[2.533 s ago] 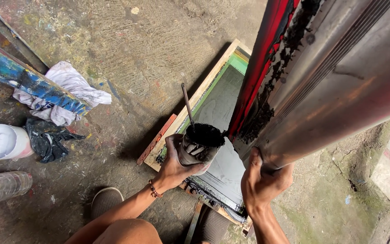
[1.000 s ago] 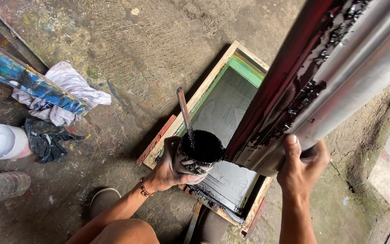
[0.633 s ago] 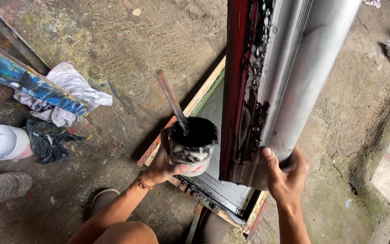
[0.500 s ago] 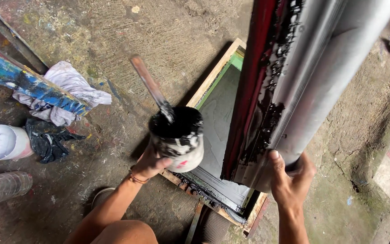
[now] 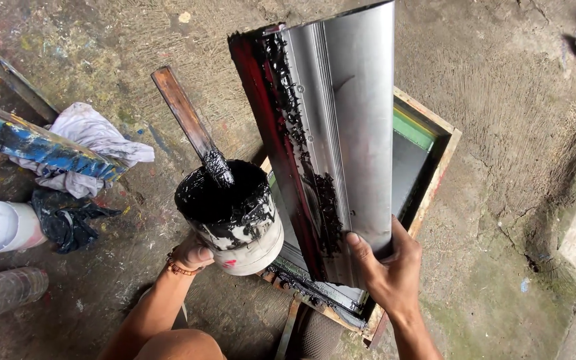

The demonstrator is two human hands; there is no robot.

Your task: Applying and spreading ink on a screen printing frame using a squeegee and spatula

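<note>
- The right hand (image 5: 388,273) is closed around the lower end of a long metal scoop coater (image 5: 331,143), thumb lying across its front face and the other fingers wrapped behind.
- The coater's long axis runs from the hand up and slightly left across the picture, its far end toward the top of the view; it is held steeply, tipped a little to the left.
- Its left edge is red and smeared with black emulsion that runs down most of its length; the right part is bare, ribbed grey metal.
- The left hand (image 5: 191,257) grips from below a white plastic tub (image 5: 238,223), fingers curled under its base; a beaded bracelet sits at the wrist.
- The tub is tilted with its mouth toward the camera, its inside and rim coated in black ink (image 5: 215,197).
- A flat wooden stir stick (image 5: 185,120) stands in the tub, its lower end buried in the ink and its long axis leaning up and to the left.
- The tub's rim lies just beside the coater's red edge; whether they touch I cannot tell.
- Behind both, a wooden-framed printing screen (image 5: 435,167) lies on the concrete floor (image 5: 515,113).
- At left lie white and dark rags (image 5: 91,143) beside a paint-streaked plank (image 5: 28,143).
</note>
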